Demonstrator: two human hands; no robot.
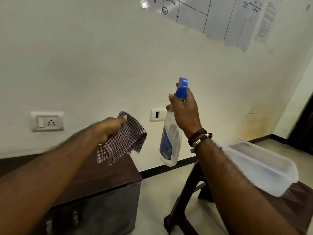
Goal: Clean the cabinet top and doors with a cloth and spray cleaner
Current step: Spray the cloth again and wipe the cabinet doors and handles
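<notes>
Left hand (111, 128) bunched tight round a checked cloth (124, 138), held up in the air above the dark cabinet top (101, 177). Right hand (185, 112) wrapped round the neck of a clear spray bottle (170, 141) with a blue nozzle, raised upright just past the cabinet's right end. Clear plastic container (264, 168) sitting on a dark stool (189, 197), right of the cabinet.

**Both arms raised, both hands closed on a thing**

The left arm is stretched forward and the left hand (111, 128) is curled round a checked cloth (124, 139). The right arm is lifted higher; the right hand (185, 114) is wrapped round the neck of a spray bottle (170, 143). Bracelets are worn at the right wrist.
</notes>
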